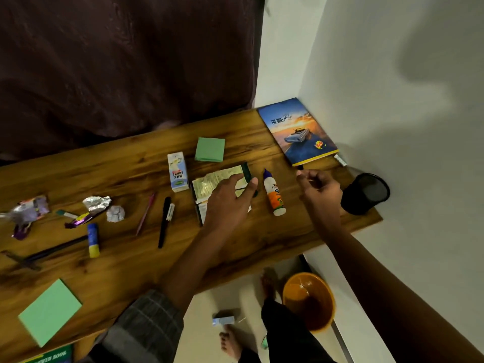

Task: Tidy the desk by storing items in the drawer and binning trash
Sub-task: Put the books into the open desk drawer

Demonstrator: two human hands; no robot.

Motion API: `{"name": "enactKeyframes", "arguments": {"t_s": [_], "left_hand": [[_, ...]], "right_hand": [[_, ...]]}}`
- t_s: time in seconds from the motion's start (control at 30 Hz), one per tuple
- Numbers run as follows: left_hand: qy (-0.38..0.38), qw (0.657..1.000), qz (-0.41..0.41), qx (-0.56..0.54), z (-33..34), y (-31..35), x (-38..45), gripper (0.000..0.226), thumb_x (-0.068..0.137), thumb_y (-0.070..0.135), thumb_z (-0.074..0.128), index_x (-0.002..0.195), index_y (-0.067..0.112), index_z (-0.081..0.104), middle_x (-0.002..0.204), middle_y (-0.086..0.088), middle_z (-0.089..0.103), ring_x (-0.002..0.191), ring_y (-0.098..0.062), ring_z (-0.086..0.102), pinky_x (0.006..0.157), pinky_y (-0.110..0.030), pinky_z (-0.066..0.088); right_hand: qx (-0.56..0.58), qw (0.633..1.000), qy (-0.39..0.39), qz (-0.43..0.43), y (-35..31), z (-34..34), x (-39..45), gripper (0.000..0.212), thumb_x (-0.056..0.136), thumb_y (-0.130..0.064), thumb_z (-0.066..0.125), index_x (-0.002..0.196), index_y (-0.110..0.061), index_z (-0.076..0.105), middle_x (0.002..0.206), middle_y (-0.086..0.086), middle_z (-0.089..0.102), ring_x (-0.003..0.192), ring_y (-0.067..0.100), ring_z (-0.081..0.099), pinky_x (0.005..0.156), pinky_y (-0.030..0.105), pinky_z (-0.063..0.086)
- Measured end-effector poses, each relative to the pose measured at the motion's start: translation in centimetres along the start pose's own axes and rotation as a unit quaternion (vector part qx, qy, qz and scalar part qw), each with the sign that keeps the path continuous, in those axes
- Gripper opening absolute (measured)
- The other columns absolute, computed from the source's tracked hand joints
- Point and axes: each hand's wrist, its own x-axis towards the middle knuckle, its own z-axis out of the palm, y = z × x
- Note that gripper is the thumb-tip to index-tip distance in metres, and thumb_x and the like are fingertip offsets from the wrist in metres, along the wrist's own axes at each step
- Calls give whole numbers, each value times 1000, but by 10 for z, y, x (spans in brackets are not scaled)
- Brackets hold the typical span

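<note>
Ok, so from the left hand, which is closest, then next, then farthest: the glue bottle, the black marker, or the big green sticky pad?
Measured from the left hand:
1. Glue bottle, just to its right.
2. Black marker, to its left, past the flattened carton.
3. Big green sticky pad, far left at the desk's near edge.

The desk (pixel 131 163) is wood with a visible grain and a slight sheen. The flattened carton (pixel 220 179) shows a reflective, foil-like inner face, and the crumpled wrapper (pixel 97 203) is shiny foil. The pen holder (pixel 365 193) is black mesh; the notebook (pixel 297 132) has a glossy printed cover.
</note>
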Motion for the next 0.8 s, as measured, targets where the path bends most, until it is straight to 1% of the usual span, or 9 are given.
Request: {"name": "enactKeyframes", "arguments": {"t_s": [0.1,0.23,0.37,0.43,0.47,0.57,0.63,0.7,0.8], "left_hand": [[-8,1000,-8,-14,5,9,25,62,95,71,44,143,32,53,146,1,57,128,-19,57,107,-46,48],[-1,998,-16,-56,19,23,69,49,101,57,48,139,29,58,135,0,64,123,-19,59,105,-46,49],[2,995,-47,-88,41,45,116,44,102,49,53,138,25,60,137,0,63,126,-20,57,106,-41,48],[-4,994,-63,-92,54,55,142,42,102,46,55,136,23,61,135,-1,64,125,-21,58,103,-35,47],[-6,993,-71,-90,62,59,157,41,102,46,55,135,23,62,135,-1,64,125,-22,58,103,-36,47],[-8,989,-121,-87,87,70,199,43,101,47,55,136,24,62,136,-2,63,125,-25,57,102,-37,47],[-14,983,-165,-80,101,74,224,47,99,51,55,138,25,60,138,-3,60,126,-28,56,103,-39,47],[-30,974,-210,-82,118,69,253,57,88,61,58,132,26,62,135,-4,62,121,-32,59,102,-44,50],[-19,962,-235,-135,152,35,298,59,55,67,61,98,28,67,119,-12,70,106,-37,68,95,-54,57]], "right_hand": [[-16,1000,-16,0,-5,6,26,22,90,-44,72,98,-24,74,85,-10,75,80,4,71,78,41,63],[-43,998,-32,-31,-12,18,77,25,92,-37,72,111,-21,72,96,-12,72,89,1,67,81,19,57],[-62,994,-70,-56,-14,30,143,13,92,-28,72,104,-33,72,103,-11,74,101,6,68,87,18,52],[-89,993,-64,-37,-9,35,179,31,88,-27,75,118,-18,71,111,0,73,101,9,66,81,6,47],[-108,991,-70,-23,-8,36,196,43,86,-27,76,126,-12,67,118,5,71,104,13,65,82,7,47],[-141,986,-92,15,-5,44,241,62,83,-31,76,138,-8,59,133,10,64,118,23,62,97,32,51],[-141,985,-96,28,-1,48,264,69,70,-44,73,131,-13,64,124,7,70,109,23,68,93,40,57],[-138,985,-99,28,8,51,286,66,62,-48,70,120,-16,69,106,3,75,92,20,72,83,45,61],[-140,984,-103,34,4,56,300,35,73,-31,77,103,-18,66,99,1,73,89,22,71,82,47,61]]}}
